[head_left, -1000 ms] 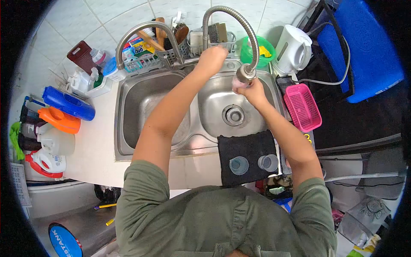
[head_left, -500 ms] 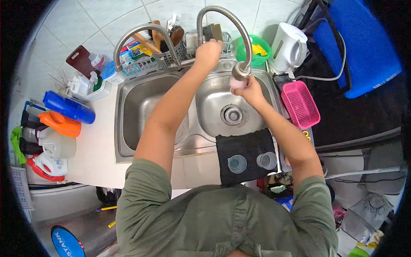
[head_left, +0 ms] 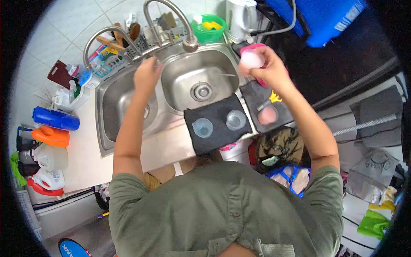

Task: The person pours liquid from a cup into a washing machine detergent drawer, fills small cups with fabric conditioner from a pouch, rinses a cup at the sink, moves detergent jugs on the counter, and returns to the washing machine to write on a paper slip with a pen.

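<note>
My right hand (head_left: 274, 70) is closed around a small pale pink cup (head_left: 252, 59), held up to the right of the sink over the pink basket (head_left: 257, 46); the cup is slightly blurred. Over the divider side of the left basin (head_left: 124, 92), below the taps, hangs my left hand (head_left: 147, 76), with nothing seen in it and its thumb apart from the fingers. A clear measuring cup (head_left: 202, 128) and another clear cup (head_left: 236, 120) stand on a black cloth (head_left: 218, 139). To their right, a pink cup (head_left: 268, 115) rests on a dark mat (head_left: 256, 95).
Two curved taps, one with a flexible neck (head_left: 173, 6), rise behind the double sink. A green bowl (head_left: 208, 36) and a white kettle (head_left: 240, 19) stand at the back right. Bottles, including a blue one (head_left: 55, 118), line the left counter. A yellow-ended tool (head_left: 275, 97) lies on the mat.
My right hand has carried the pink cup from under the flexible tap out to the right. My left hand has left the tap and come down toward me. The view has turned right.
</note>
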